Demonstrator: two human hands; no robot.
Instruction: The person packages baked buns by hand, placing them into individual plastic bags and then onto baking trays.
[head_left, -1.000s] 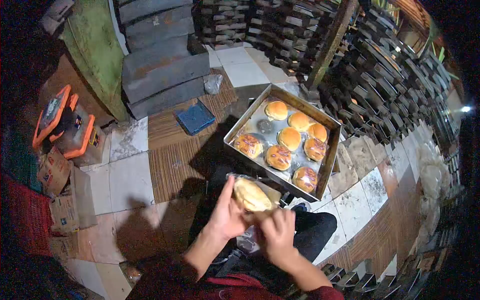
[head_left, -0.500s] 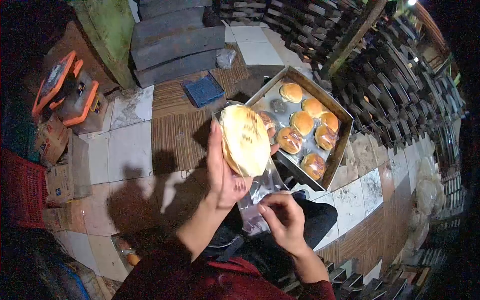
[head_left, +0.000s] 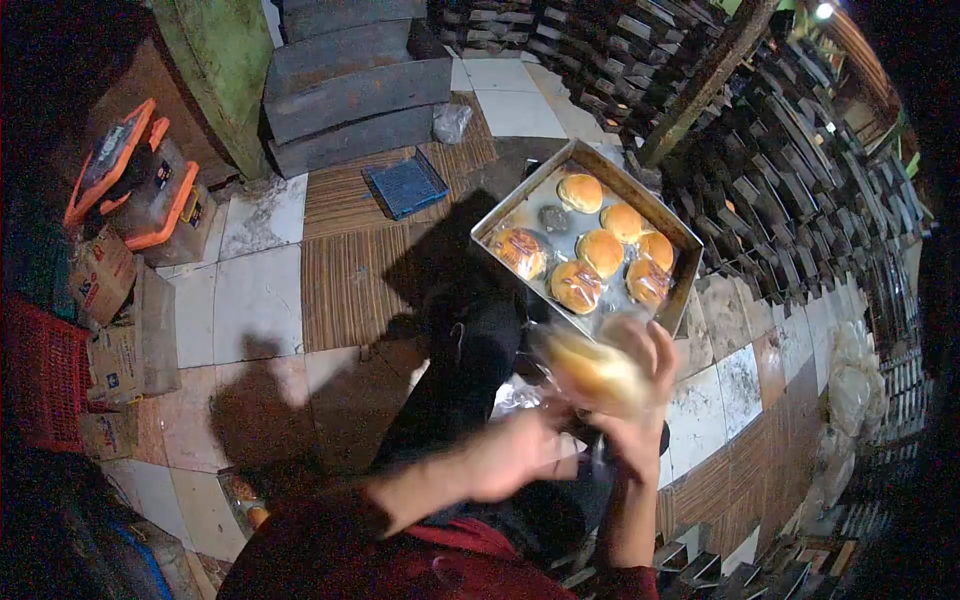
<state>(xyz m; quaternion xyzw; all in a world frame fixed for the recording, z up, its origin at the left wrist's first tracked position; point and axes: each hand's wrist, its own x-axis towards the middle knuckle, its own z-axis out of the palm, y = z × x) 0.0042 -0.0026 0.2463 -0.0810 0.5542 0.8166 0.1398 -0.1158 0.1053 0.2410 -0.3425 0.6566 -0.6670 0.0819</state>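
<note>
Blurred bun (head_left: 595, 372) in right hand (head_left: 640, 415); tray (head_left: 688, 275) beside

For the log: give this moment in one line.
right hand: grips bagged bun | left hand: beside it, blurred | tray: buns

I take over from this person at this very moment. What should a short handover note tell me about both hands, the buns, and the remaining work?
Right hand: holds a bagged bun raised over the near corner of the tray; blurred by motion.
Left hand: just below that bun, blurred; its grip cannot be told.
Tray: on the floor ahead, with seven buns showing.
Done: at least three wrapped buns lie on its near side.
Left: the bare buns at the far side look unwrapped, and the held one is not yet set down.
</note>
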